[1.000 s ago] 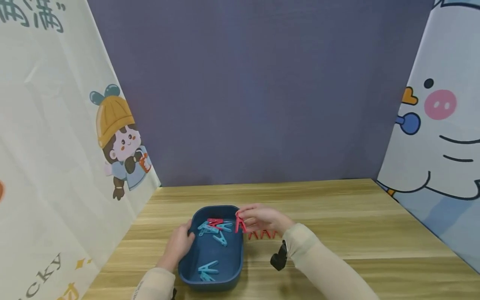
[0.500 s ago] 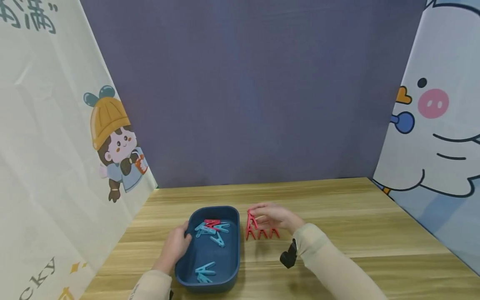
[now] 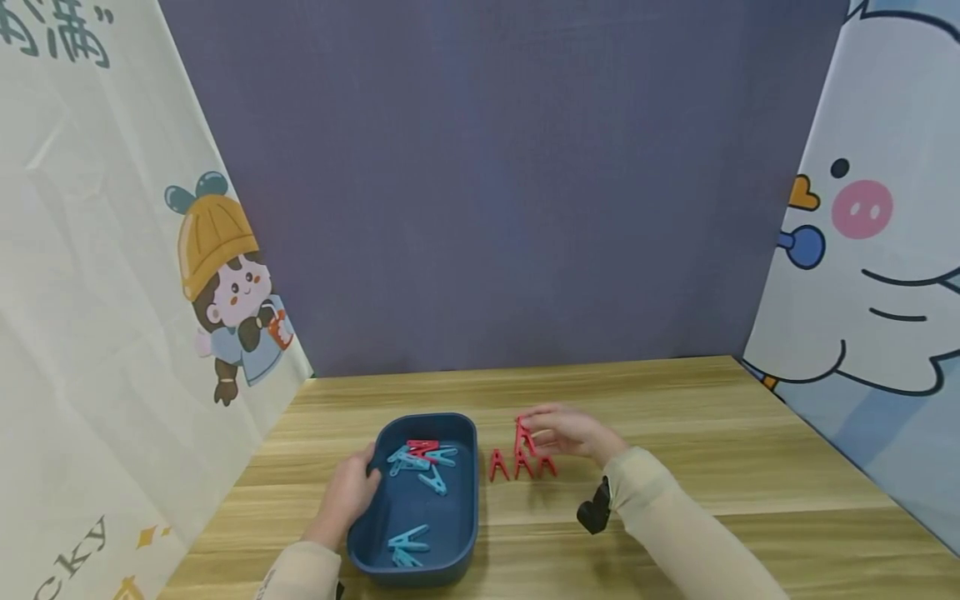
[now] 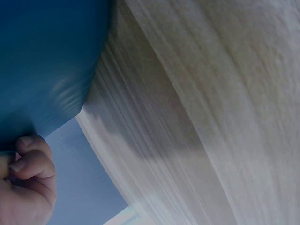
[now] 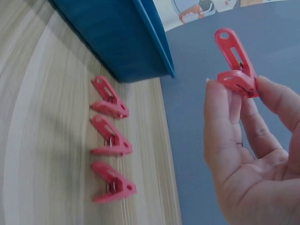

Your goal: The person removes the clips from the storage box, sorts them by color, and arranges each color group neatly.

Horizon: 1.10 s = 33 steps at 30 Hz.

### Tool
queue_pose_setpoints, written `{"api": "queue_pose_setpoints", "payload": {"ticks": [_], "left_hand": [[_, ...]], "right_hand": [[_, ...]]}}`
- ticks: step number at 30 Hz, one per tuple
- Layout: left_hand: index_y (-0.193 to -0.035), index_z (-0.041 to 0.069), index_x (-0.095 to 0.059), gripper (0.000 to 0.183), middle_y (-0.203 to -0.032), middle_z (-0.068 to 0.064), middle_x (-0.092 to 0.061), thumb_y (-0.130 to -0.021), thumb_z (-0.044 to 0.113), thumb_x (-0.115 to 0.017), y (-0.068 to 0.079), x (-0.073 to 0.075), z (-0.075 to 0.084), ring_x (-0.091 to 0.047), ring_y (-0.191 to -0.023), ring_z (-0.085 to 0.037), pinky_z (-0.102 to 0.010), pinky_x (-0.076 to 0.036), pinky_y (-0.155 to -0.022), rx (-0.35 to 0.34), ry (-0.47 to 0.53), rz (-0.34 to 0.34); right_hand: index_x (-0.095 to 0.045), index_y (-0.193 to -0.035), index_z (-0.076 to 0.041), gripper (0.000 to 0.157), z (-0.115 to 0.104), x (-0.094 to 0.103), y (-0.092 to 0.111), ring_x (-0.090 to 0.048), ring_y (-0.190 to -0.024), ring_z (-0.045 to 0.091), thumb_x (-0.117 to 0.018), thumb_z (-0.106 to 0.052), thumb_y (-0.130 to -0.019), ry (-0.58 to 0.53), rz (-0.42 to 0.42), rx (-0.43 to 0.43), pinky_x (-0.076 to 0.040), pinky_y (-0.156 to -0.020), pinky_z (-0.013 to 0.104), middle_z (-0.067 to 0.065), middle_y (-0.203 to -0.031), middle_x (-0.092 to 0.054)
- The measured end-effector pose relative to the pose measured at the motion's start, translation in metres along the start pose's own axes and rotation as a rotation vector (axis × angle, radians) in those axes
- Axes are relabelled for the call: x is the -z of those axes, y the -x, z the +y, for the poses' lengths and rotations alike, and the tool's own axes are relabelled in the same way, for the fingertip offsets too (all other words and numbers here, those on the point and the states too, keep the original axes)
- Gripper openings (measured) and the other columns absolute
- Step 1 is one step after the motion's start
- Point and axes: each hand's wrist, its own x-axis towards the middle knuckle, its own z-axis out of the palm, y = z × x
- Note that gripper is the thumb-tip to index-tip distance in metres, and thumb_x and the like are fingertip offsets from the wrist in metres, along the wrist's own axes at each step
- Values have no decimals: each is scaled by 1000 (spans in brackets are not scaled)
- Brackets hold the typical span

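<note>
By three red pegs (image 5: 115, 136), the right hand (image 3: 566, 429), shifted from the tray (image 3: 444, 517), pinches another peg (image 5: 240, 79), fingers (image 5: 218, 108) barely parted, bringing it to their row; left hand (image 3: 351, 487) grips the tray

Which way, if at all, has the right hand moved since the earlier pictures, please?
Yes: in the head view, the right hand has moved rightward, away from the blue bin, judged against the red clips standing on the table.

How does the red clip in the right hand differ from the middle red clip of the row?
The held clip is raised in the air; the middle clip stands on the table. The right hand pinches the held clip; no hand touches the middle clip. Both are red.
</note>
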Motion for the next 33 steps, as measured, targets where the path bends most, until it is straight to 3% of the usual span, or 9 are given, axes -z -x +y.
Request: {"api": "queue_pose_setpoints", "payload": {"ticks": [10,33], "left_hand": [[-128,-13,-43,45,-126,-29,-47,-87,1,-54,0,0,-1,-44,-117,-42,-53,-39,-94,-4,-3,7],[-130,-12,-42,46,-128,-28,-46,-88,1,-54,0,0,1,-43,-118,-42,-53,-39,-93,15,-25,-10]], "right_hand": [[-46,-127,8,43,4,16,3,-61,-89,22,-56,-13,-91,-11,14,11,-48,-88,44,5,-98,-58],[-50,-122,9,36,22,45,4,-60,-91,25,-53,-10,-91,-26,80,-7,-53,-78,37,3,-89,-61]]}}
